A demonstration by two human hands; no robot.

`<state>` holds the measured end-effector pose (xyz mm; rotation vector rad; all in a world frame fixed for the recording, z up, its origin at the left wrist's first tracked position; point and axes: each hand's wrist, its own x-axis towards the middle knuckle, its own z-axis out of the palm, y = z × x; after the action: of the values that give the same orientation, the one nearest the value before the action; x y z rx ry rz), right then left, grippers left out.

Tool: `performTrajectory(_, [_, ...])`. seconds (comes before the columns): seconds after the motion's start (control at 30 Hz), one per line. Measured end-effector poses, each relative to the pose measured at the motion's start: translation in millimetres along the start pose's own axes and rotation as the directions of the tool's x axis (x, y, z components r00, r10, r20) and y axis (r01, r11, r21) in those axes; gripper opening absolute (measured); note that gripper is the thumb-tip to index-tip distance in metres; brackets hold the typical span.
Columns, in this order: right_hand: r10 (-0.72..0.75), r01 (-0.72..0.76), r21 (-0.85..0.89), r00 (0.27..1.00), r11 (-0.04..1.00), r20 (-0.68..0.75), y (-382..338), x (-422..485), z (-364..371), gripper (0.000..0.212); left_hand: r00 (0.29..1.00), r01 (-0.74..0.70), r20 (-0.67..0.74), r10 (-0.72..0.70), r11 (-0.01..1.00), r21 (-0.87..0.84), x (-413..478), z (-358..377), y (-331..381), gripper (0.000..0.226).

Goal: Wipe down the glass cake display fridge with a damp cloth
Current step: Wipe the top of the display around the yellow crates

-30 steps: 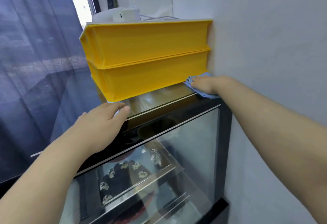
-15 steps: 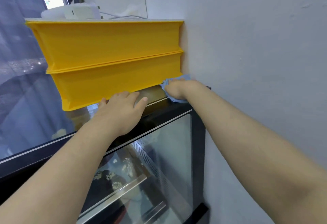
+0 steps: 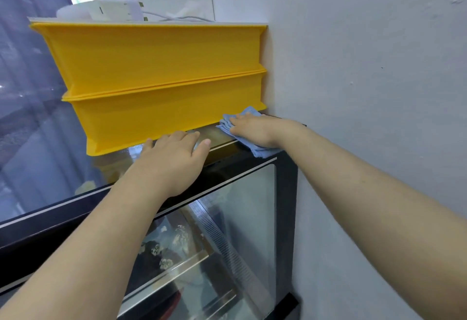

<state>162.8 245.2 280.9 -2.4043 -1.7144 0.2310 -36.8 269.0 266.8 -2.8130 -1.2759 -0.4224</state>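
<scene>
Currently the blue cloth (image 3: 227, 123) lies on the display fridge's (image 3: 286, 193) top right corner by the wall, under the right hand (image 3: 255, 130); fingers press it flat, grip unclenched. Left hand (image 3: 174, 163) lies flat on the fridge top, fingers straight, tips at the lower yellow crate (image 3: 161, 117).

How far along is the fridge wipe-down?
Done: nothing visibly finished. In hand: the right hand presses the blue cloth on the right corner of the fridge top; the left hand rests flat beside the yellow crates. Left: the front glass, and the top under the crates.
</scene>
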Motion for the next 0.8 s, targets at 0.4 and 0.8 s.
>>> performTrajectory(0.4, [0.038, -0.038, -0.022, 0.999, 0.999, 0.007, -68, 4, 19, 0.051, 0.993, 0.111, 0.044, -0.108, 0.991, -0.072, -40, -34, -81, 0.072])
performTrajectory(0.8, [0.192, -0.194, -0.03, 0.981, 0.981, -0.035, -20, -1, -3, 0.047, 0.972, 0.076, 0.216, -0.098, 0.992, 0.105, -24, -25, -86, 0.065])
